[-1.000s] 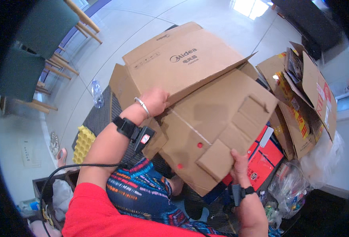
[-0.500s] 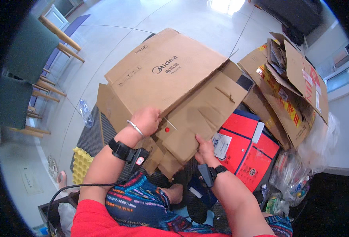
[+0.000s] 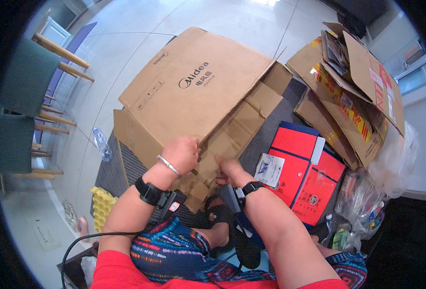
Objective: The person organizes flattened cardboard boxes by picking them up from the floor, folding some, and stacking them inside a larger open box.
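On the floor (image 3: 126, 29) at left, a clear plastic bottle (image 3: 102, 143) lies beside a dark ribbed mat (image 3: 108, 173), over which a large brown cardboard carton (image 3: 174, 113) sprawls mid-scene. The left hand (image 3: 180, 154), a silver bangle (image 3: 168, 165) at its wrist, meets the lower corner of the carton's printed face (image 3: 217, 103), its fingers curled and apparently clamped on the edge. Just to its right, the right hand (image 3: 231, 169) reaches the lower panel (image 3: 244, 120), thumb uppermost; whether its fingers close on the board cannot be told. Where a second earlier that panel spreads wide to the right, it now shows as a narrow strip along the printed face, and the right hand sits close beside the left. The carton looks more compact for it, and the folding appears further along, though unfinished. The printed face is broad and smooth with dark lettering; the lower flaps (image 3: 193, 190) look creased and loose. At right, a red-and-navy box (image 3: 290, 164) lies more fully uncovered, near a leaning stack of collapsed cartons (image 3: 331, 108).
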Available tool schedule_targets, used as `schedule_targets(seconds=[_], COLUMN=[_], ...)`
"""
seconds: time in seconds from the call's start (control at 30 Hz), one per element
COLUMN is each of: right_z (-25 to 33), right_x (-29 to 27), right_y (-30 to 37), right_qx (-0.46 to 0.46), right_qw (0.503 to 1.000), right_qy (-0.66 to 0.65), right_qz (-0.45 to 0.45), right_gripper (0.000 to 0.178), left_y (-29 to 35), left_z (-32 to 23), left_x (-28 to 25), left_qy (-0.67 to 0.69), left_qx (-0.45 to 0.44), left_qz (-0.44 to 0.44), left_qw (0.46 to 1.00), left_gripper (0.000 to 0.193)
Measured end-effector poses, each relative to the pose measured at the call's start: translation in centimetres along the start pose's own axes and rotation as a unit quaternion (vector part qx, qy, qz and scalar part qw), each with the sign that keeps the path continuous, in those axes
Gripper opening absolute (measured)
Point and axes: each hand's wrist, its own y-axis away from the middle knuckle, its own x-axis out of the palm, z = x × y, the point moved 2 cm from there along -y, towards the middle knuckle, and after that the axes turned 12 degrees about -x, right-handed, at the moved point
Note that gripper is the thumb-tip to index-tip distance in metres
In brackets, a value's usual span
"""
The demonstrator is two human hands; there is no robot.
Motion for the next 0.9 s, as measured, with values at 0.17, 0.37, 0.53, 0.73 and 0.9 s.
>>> schedule_targets(seconds=[0.17, 0.37, 0.53, 0.73, 0.9], right_z=[1.5, 2.2, 1.7, 0.1, 1.5], right_x=[-1.8, -5.0, -5.2, -8.2, -8.5], right_y=[0.1, -0.8, -2.1, -3.5, 1.8], right_qx=[0.014, -0.134, -0.159, -0.191, -0.21], right_qw=[0.994, 0.978, 0.972, 0.953, 0.963], right_qy=[0.103, 0.078, 0.048, 0.129, -0.062], right_qz=[0.025, -0.137, -0.166, -0.198, -0.156], right_gripper=[0.038, 0.026, 0.019, 0.011, 0.016], left_y=[-0.4, -0.3, -0.3, -0.5, -0.4], left_z=[0.5, 0.4, 1.2, 0.4, 1.6], left_x=[0.5, 1.4, 1.9, 2.5, 2.8], left_qy=[0.024, 0.019, 0.013, 0.021, 0.062], left_qx=[-0.012, -0.002, -0.008, -0.003, -0.069], left_qz=[0.029, 0.046, 0.057, 0.067, 0.096], left_qw=[0.999, 0.999, 0.998, 0.998, 0.991], left_gripper=[0.013, 0.015, 0.014, 0.016, 0.018])
